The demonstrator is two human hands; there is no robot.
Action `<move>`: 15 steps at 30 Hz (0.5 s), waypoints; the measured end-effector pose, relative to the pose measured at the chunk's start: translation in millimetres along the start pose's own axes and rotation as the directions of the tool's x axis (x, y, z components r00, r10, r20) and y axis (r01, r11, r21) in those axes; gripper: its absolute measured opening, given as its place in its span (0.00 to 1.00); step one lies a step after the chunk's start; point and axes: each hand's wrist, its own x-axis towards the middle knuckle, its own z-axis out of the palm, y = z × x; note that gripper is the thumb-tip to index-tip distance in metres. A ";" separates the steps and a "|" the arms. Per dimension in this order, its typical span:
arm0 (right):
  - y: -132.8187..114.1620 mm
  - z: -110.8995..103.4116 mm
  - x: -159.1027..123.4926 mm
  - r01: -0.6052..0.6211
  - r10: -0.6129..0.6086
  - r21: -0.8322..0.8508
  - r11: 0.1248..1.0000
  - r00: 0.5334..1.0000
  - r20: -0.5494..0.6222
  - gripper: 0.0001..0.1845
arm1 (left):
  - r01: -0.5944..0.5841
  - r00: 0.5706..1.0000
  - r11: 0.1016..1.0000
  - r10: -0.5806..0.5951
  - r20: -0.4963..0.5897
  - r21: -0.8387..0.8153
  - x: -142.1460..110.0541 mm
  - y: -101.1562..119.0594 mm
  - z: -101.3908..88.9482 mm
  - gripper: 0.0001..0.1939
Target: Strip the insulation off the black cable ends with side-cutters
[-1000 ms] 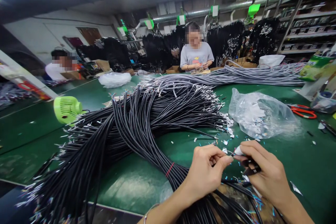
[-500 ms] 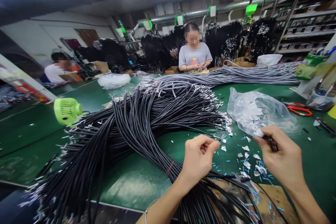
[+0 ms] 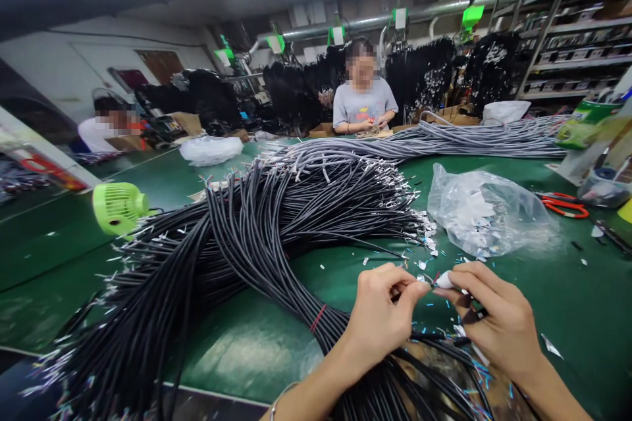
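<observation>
The left hand [image 3: 382, 316] pinches one wire end [image 3: 430, 283], just beside the right hand [image 3: 503, 319], which grips one dark, partly hidden tool [image 3: 474, 313]. Countless black cables [image 3: 266, 223] and one green fan [image 3: 120, 208] are farther left.

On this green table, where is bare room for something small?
Mostly bare tabletop: right of the right hand, left of the lime-green fan, between the black cable bundles. Crowded: the cable-covered middle, and by foil scraps beside the clear plastic bag.
</observation>
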 end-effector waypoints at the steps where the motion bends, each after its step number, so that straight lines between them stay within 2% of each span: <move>1: -1.7 -0.4 2.4 -0.068 0.065 0.064 0.996 0.997 0.045 0.05 | -0.008 1.000 1.000 0.007 -0.004 -0.004 0.8 -0.8 -0.8 0.11; 2: -2.8 -0.5 4.8 -0.130 0.117 0.128 0.983 0.988 0.101 0.04 | -0.017 1.000 1.000 0.017 0.000 -0.015 1.3 -1.6 -1.3 0.10; 5: -2.0 0.5 9.8 -0.282 0.227 0.220 0.934 0.943 0.245 0.10 | -0.037 0.999 0.997 0.038 0.013 -0.062 0.4 -3.6 -0.4 0.08; 9: 4.1 6.3 8.3 -0.432 0.411 0.184 0.883 0.900 0.144 0.10 | -0.025 0.999 0.998 0.023 -0.048 -0.058 -2.6 -5.4 6.4 0.06; 11: 4.7 8.9 6.2 -0.461 0.430 0.303 0.834 0.887 0.167 0.11 | 0.005 0.999 0.995 -0.010 -0.051 -0.100 -2.4 -6.0 8.3 0.05; 13: 3.1 10.0 4.9 -0.456 0.381 0.433 0.778 0.889 0.253 0.12 | 0.028 0.999 0.989 -0.031 -0.018 -0.145 -1.6 -6.0 8.1 0.03; 15: 0.9 8.8 4.7 -0.416 0.330 0.421 0.806 0.906 0.263 0.11 | 0.011 1.000 0.992 -0.009 0.018 -0.122 -1.4 -5.2 7.4 0.04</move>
